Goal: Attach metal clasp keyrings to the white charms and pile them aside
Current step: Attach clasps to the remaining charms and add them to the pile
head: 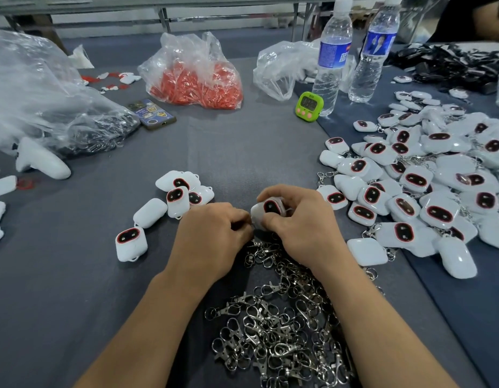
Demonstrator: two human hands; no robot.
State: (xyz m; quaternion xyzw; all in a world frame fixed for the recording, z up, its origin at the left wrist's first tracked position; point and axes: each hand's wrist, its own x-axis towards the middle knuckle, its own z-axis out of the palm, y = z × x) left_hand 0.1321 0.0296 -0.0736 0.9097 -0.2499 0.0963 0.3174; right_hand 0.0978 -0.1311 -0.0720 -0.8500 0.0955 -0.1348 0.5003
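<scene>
Clipping seems the step: the right hand (pixel 295 222) grips a small white plastic charm (pixel 270 207); the left hand (pixel 211 233) curls beside it, holding what, I cannot tell. Next: onto the big white charm pile (pixel 427 175).

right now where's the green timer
Head view, far side, right of centre: the green timer stands just left of the base of the nearer water bottle, with the bag of red pieces further left.
</scene>
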